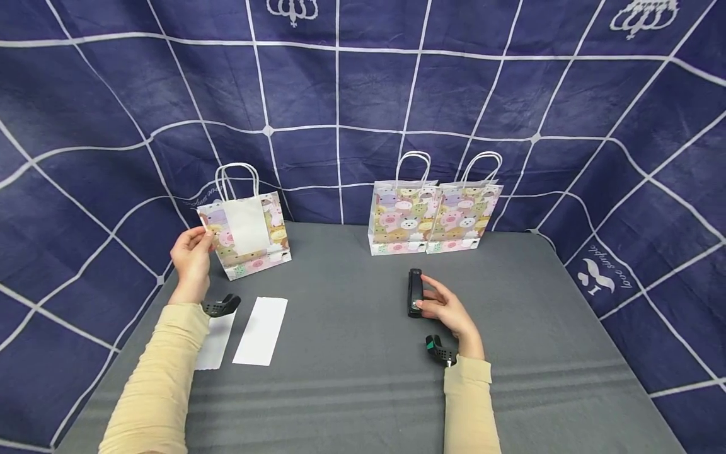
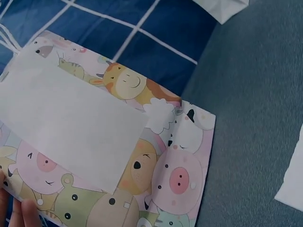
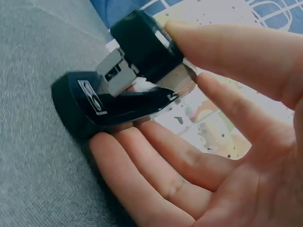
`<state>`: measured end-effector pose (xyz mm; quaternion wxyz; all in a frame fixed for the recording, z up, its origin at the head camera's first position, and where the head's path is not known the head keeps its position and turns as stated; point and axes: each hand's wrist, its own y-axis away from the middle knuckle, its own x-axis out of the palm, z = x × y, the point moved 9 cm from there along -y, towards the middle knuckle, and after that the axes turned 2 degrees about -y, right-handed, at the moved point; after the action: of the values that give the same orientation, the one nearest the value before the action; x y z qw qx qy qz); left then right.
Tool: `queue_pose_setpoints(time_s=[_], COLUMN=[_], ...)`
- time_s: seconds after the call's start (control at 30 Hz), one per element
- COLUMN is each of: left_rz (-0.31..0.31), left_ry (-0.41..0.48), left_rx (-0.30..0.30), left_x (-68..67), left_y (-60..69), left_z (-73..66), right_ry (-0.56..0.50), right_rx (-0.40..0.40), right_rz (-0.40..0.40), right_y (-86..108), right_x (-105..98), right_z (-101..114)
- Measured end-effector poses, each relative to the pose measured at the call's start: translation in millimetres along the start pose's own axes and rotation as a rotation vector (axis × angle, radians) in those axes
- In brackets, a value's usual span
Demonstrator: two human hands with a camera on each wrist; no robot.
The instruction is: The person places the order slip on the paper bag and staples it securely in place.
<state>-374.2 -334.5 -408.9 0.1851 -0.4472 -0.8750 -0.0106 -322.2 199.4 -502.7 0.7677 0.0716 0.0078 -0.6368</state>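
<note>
Two bags [image 1: 401, 217] are standing behind one stapler [image 1: 416, 291] the right hand [image 1: 450, 309] is gripping, its mouth [image 3: 141, 85] showing only at right wrist; left of the stapler, three papers [image 1: 261, 331] are lying, the left hand [image 1: 193, 255] pinching another bag [image 1: 256, 261].

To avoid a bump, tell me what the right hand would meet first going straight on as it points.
The black stapler, which the right hand holds, comes first. Past that, the line seems to run toward the left bag of the standing pair, though depth and exact angle are unclear.
</note>
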Motion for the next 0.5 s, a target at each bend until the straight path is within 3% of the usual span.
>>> queue_pose_setpoints(time_s=[0.33, 0.5], left_rz=[-0.018, -0.063], left_ry=[0.018, -0.097], left_rx=[-0.016, 0.013], left_x=[1.0, -2.4], left_y=[-6.6, -1.9], left_z=[8.1, 8.1], right_ry=[0.01, 0.014], right_rx=[0.028, 0.021], right_rz=[0.012, 0.009], right_y=[0.2, -0.4], right_x=[0.5, -1.1], right_z=[-3.6, -3.0])
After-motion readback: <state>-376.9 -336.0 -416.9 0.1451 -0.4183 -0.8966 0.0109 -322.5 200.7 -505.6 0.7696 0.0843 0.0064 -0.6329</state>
